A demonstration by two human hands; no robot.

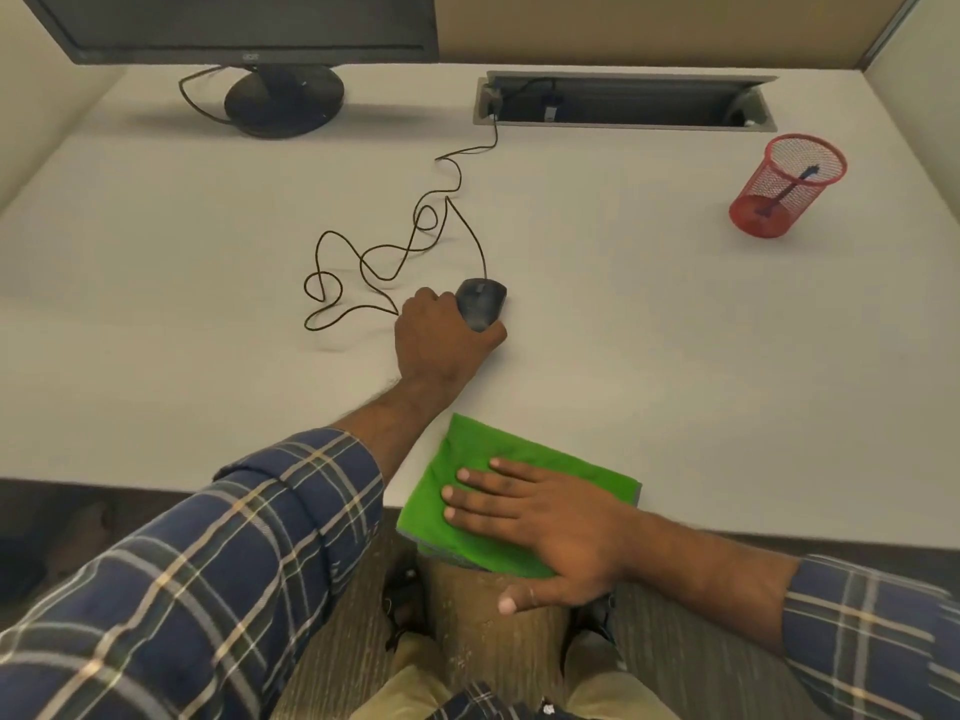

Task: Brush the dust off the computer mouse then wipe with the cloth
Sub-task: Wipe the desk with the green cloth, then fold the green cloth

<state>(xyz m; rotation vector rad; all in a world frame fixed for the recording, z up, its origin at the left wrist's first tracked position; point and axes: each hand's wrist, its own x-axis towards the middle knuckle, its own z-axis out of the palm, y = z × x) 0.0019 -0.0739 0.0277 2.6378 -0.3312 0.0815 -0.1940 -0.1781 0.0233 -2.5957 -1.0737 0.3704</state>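
Mouse in the left hand's grasp, cloth under the right palm

Mouse (480, 304) sits on the pale desk (649, 314), a dark wired one, with the left hand (439, 340) wrapped round its near end: the fingers curl along its left side and the thumb presses its right side, so the front half sticks out beyond the fingertips. Its cable (395, 252) leaves the front of the mouse, loops and tangles just left of and beyond the knuckles, then runs off to the cable hatch (623, 101) at the back of the desk.

Nearer the body, the right hand (540, 522) lies flat with fingers spread and relaxed on a folded green cloth (493, 449), which hangs partly over the desk's front edge; the thumb points off the edge below it.

Well away to the right of both hands stands a red mesh cup (787, 187) with a brush (784, 189) leaning inside. Beyond the left hand's fingers, at the far left, is a monitor (249, 23) on its round stand.
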